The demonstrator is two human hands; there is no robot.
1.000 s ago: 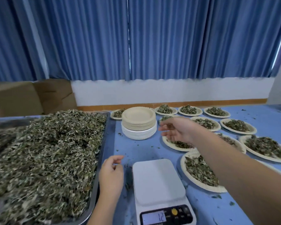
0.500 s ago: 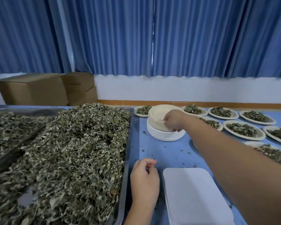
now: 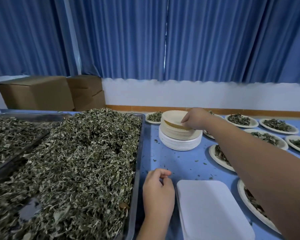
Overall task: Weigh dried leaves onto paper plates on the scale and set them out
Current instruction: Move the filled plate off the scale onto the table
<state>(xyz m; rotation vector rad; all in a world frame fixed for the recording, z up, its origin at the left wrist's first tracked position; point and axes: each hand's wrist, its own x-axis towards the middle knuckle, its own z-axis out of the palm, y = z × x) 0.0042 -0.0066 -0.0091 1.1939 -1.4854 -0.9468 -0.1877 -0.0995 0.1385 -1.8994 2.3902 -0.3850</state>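
Observation:
A stack of empty paper plates (image 3: 180,137) stands on the blue table, beige ones over white ones. My right hand (image 3: 195,118) pinches the right rim of the top beige plate (image 3: 172,116), which is tilted up off the stack. The white scale (image 3: 211,210) lies at the near edge with nothing on its platform; its display is out of view. Just left of the scale, my left hand (image 3: 158,191) rests with loosely curled fingers and holds nothing. A big metal tray (image 3: 137,170) heaped with dried leaves (image 3: 80,163) fills the left.
Several paper plates with leaf portions (image 3: 239,119) are laid out to the right and behind the stack; my right arm hides part of them. A second leaf tray (image 3: 10,132) lies far left. Cardboard boxes (image 3: 42,92) stand by the wall. Leaf crumbs dot the table.
My right hand reached left to the plate stack, took the top plate by its rim and tilted it up. The view swung left. My left hand stayed beside the scale.

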